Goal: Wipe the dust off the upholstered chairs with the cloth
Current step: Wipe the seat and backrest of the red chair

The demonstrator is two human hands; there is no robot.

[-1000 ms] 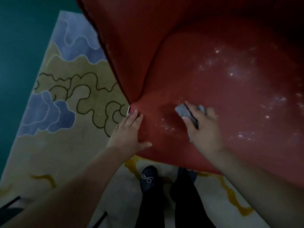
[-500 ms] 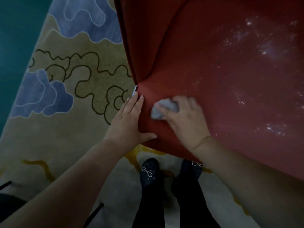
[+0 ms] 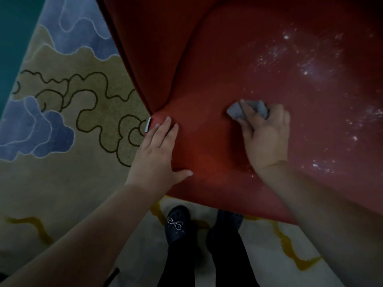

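Shifted rightward across the seat since half a second ago: cloth (image 3: pixel 247 110), grey, crumpled, soft. Bunched under curled fingers of right hand (image 3: pixel 266 137), pressed onto red upholstered chair (image 3: pixel 207 79), smooth fabric, white dust specks to the right. Left hand (image 3: pixel 157 154) flat, fingers straight, resting on seat's left edge beside a small white tag (image 3: pixel 148 125). Patterned rug (image 3: pixel 72 112) below, blue and tan; dark shoes (image 3: pixel 177 222).

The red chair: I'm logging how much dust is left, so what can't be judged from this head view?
- Chair: top and right edges cut it off; dust there unseen.
- Seat under the right hand and cloth: covered.
- Cloth: mostly hidden by fingers.
- Small tag: too small to read.
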